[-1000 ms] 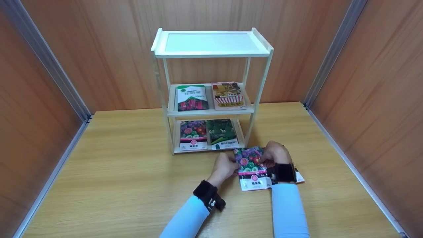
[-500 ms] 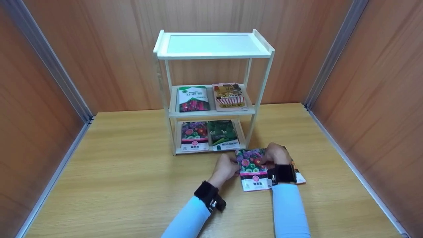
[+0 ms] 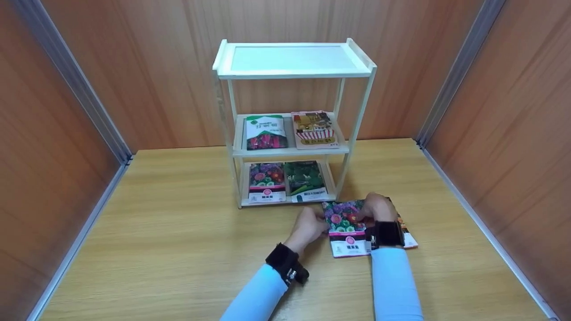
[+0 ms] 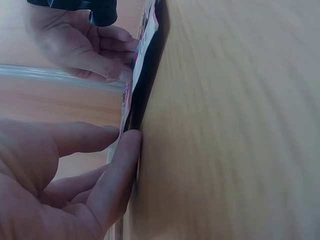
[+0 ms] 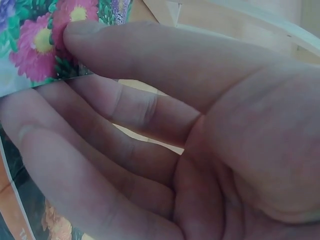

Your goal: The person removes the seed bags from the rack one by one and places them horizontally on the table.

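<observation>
In the head view, a seed packet with a colourful flower picture (image 3: 350, 245) is at the front right of the rack, low over the table. My left hand (image 3: 308, 226) pinches its left edge; in the left wrist view the fingertips (image 4: 127, 142) meet at that edge. My right hand (image 3: 379, 208) grips the right side, thumb (image 5: 95, 42) on the printed face and fingers underneath, as the right wrist view shows. Partly hidden beneath the right hand and wrist lies another packet (image 3: 409, 240), dark and orange with a white bottom strip.
A white three-tier rack (image 3: 292, 151) stands behind the hands. Its middle shelf bears a white-and-green packet (image 3: 266, 131) and a brown-and-pink packet (image 3: 316, 130); its lowest shelf, a flower packet (image 3: 266, 183) and a green packet (image 3: 305, 180). Wooden panels (image 3: 513, 133) enclose the table.
The head view has shifted slightly, so everything appears a little farther right. Both hands keep their hold on the flower packet, which stays in about the same place.
</observation>
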